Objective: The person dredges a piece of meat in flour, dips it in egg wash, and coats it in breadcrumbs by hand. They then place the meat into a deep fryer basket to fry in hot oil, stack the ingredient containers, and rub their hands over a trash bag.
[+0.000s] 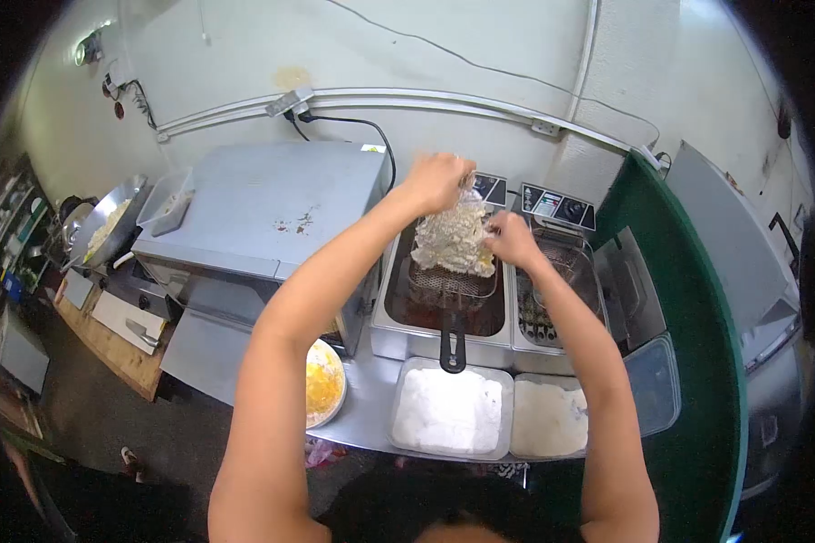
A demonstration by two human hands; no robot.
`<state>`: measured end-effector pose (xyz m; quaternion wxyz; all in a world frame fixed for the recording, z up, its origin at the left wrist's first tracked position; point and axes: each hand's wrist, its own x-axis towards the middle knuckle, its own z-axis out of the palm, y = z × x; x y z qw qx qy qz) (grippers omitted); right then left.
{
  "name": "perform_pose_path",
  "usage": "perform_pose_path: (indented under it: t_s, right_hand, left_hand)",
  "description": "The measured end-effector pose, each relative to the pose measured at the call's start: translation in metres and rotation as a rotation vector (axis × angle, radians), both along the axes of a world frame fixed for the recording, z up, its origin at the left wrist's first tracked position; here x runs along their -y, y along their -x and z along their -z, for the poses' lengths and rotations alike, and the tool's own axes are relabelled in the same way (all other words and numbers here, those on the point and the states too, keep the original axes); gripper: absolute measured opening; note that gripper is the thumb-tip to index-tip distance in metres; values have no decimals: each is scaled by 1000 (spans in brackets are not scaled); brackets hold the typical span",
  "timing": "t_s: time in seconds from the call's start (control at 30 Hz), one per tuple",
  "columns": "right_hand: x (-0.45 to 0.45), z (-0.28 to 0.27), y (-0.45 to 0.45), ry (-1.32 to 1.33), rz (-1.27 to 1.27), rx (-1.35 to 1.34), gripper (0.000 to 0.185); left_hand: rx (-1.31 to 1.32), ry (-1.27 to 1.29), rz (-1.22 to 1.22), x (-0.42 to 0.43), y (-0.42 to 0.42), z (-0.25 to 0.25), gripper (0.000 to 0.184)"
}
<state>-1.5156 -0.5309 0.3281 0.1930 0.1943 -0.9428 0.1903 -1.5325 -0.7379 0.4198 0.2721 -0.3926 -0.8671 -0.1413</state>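
Note:
Over the left bay of a deep fryer (394, 303) hangs a large, flat, flour-coated cutlet (453, 237), pale and crumbly. My left hand (442, 181) is closed on its upper edge, slightly blurred. Lower down, my right hand (513, 240) pinches the cutlet's right side. Beneath it is a wire frying basket (453, 282), its black handle (453, 342) pointing toward me. The cutlet hides much of the basket, and I cannot tell whether its lower edge touches the mesh. Dark oil shows around the basket.
A second fryer basket (561, 271) sits on the right. Nearer me stand a tub of white flour (448, 407), a tub of cream-coloured powder (548, 416) and a bowl of yellow mixture (321, 385). A steel cabinet (281, 199) is left; a green partition (697, 299) bounds the right.

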Motion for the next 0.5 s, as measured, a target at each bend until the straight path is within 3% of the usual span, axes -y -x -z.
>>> perform_pose_path:
  t_s: [0.23,0.37,0.5]
  right_hand:
    - [19,18,-14,-69,46,202,27]
    - [14,39,-11,-142,-6,130,27]
    - [18,30,-17,-216,4,239,25]
  left_hand:
    - [87,30,8,11,-4,38,23]
    - [212,62,-7,12,-10,45,24]
    - [227,97,9,12,-13,46,26]
